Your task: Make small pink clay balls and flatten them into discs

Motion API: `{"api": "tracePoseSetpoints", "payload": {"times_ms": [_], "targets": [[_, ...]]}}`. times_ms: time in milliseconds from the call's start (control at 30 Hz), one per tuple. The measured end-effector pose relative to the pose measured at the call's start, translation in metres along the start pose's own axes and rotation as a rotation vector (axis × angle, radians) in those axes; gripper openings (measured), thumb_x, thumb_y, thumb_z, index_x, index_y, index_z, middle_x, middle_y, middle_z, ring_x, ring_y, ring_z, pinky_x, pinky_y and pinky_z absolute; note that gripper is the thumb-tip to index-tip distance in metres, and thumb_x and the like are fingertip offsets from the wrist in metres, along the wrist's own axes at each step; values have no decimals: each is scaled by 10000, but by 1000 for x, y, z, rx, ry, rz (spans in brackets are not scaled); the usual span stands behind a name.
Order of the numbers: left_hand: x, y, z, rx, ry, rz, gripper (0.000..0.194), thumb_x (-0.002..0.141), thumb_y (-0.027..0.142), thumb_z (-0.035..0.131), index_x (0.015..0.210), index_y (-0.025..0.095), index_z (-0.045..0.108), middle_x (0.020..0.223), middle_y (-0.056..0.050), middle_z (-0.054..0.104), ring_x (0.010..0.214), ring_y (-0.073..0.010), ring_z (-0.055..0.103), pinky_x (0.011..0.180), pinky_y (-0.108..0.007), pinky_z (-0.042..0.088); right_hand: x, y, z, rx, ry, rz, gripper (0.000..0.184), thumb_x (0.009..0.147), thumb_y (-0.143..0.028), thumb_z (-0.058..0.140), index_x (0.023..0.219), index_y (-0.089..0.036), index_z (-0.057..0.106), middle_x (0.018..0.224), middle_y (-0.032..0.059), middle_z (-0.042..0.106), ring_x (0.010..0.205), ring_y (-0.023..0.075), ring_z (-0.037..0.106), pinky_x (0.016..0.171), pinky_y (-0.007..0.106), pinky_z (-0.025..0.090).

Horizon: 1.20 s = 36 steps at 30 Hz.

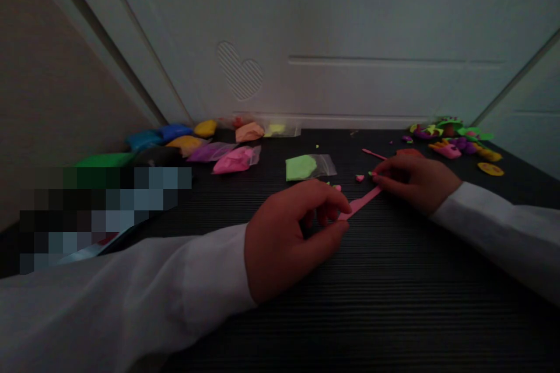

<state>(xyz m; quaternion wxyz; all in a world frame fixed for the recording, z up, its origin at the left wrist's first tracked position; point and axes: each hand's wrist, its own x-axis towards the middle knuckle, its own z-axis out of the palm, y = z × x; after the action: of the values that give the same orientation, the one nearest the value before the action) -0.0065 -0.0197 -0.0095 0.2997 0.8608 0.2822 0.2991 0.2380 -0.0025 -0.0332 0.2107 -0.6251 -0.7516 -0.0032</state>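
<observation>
A thin pink clay strip [362, 203] lies on the dark ribbed mat [394, 291], stretched between both hands. My left hand [289, 233] pinches its near end between thumb and fingers. My right hand [415, 182] presses closed fingertips on its far end. Small pink clay bits [359, 178] lie just beyond the strip. A slim pink stick [374, 154] rests further back, close to my right hand.
An open bag of green clay [306, 166] sits behind the hands. Several bagged clay colours [236, 159] line the back left by the white wall. Finished clay shapes [450, 140] cluster at the back right. A blurred patch covers the left side.
</observation>
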Motion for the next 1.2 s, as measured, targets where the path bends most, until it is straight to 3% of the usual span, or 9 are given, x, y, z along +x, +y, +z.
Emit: {"api": "tracePoseSetpoints", "payload": {"times_ms": [167, 300, 700, 867, 1000, 1100, 1200], "targets": [[0, 1, 0, 10, -7, -10, 117, 754, 148, 499, 862, 176, 535, 728, 23, 512, 633, -86, 474, 566, -215, 386, 3, 1, 0, 19, -33, 81, 247, 705, -423, 514, 793, -214, 612, 575, -11, 526, 497, 113, 472, 434, 239, 342], [1, 1, -1, 0, -5, -8, 121, 754, 140, 492, 861, 171, 540, 720, 22, 506, 621, -85, 462, 562, -216, 381, 3, -1, -3, 45, -55, 102, 207, 707, -353, 500, 819, -220, 611, 615, -9, 545, 534, 123, 489, 473, 255, 360], [2, -2, -3, 50, 37, -5, 118, 754, 124, 476, 839, 167, 547, 722, 23, 525, 649, -90, 483, 572, -207, 390, 0, 0, -4, 102, 5, 140, 149, 697, -265, 472, 758, -208, 595, 672, 2, 558, 593, 141, 511, 555, 282, 380], [14, -20, -12, 286, 174, 0, 183, 750, 126, 468, 914, 146, 546, 909, -11, 560, 871, -120, 494, 809, -257, 379, -1, -2, -5, 108, 23, 108, 143, 710, -272, 469, 762, -206, 585, 719, 10, 568, 613, 141, 517, 563, 281, 391], [25, -43, -15, 518, 82, -17, 433, 730, 199, 497, 1151, 117, 439, 1169, -83, 463, 1097, -189, 383, 959, -344, 276, -2, -3, -5, 111, 35, 84, 142, 718, -269, 467, 764, -207, 587, 702, 7, 565, 595, 136, 513, 545, 274, 388], [27, -53, -15, 590, 2, -48, 423, 749, 237, 465, 1149, 101, 453, 1178, -99, 464, 1095, -202, 393, 958, -353, 290, -2, -3, -5, 117, 38, 71, 147, 720, -270, 468, 772, -204, 589, 699, 6, 564, 591, 136, 511, 543, 274, 386], [27, -53, -15, 615, -7, -38, 409, 760, 256, 449, 1142, 109, 460, 1155, -91, 484, 1077, -198, 411, 944, -348, 309, -3, -1, -4, 129, 36, 54, 157, 726, -274, 463, 782, -200, 589, 710, 10, 567, 623, 144, 520, 571, 282, 396]]}}
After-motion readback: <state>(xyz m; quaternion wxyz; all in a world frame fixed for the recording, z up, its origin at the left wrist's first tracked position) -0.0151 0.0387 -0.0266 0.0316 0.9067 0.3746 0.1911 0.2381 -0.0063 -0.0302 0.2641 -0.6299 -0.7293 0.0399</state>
